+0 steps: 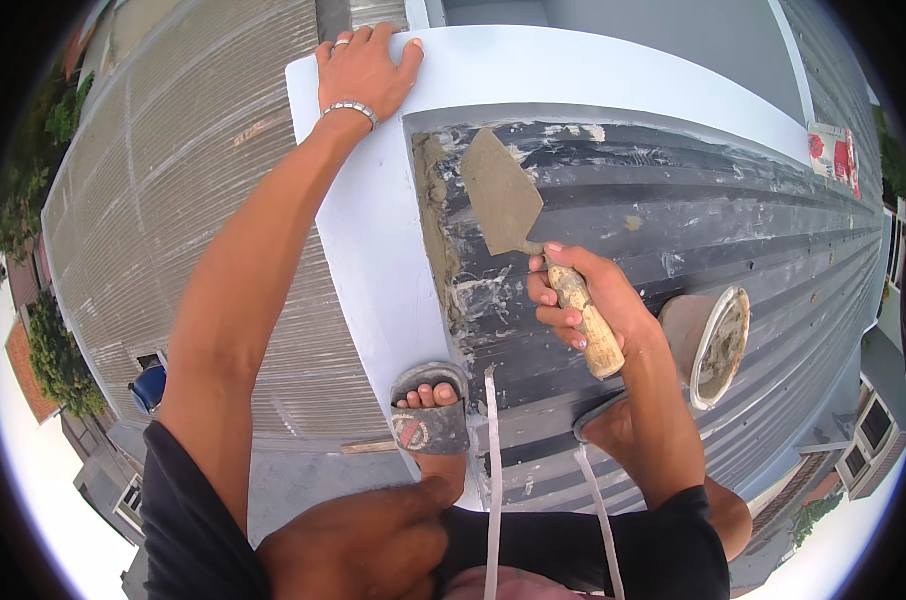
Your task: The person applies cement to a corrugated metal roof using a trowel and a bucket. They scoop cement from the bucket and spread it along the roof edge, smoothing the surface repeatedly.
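My right hand (pixel 595 295) is wrapped round the worn wooden handle of a pointed trowel (pixel 501 195). The trowel's grey, mortar-coated blade points away from me, above the dark ribbed roof and next to a white ledge (pixel 358 270). Up at the ledge's far left corner rests my left hand (pixel 370 72), fingers stretched over the edge and thumb apart, holding nothing. Rough wet-looking mortar (pixel 435 225) runs along the ledge's inner side, where it meets the roof. To the right of my right forearm stands a bucket (pixel 721 345) with grey mortar inside.
My sandalled left foot (pixel 431 412) stands on the ledge; my right foot (pixel 608 425) is on the ribbed roof (pixel 653 240). Two pale cords hang near my legs. A red-and-white bag (pixel 833 158) lies at far right. Left of the ledge spreads a lower corrugated roof (pixel 183 230).
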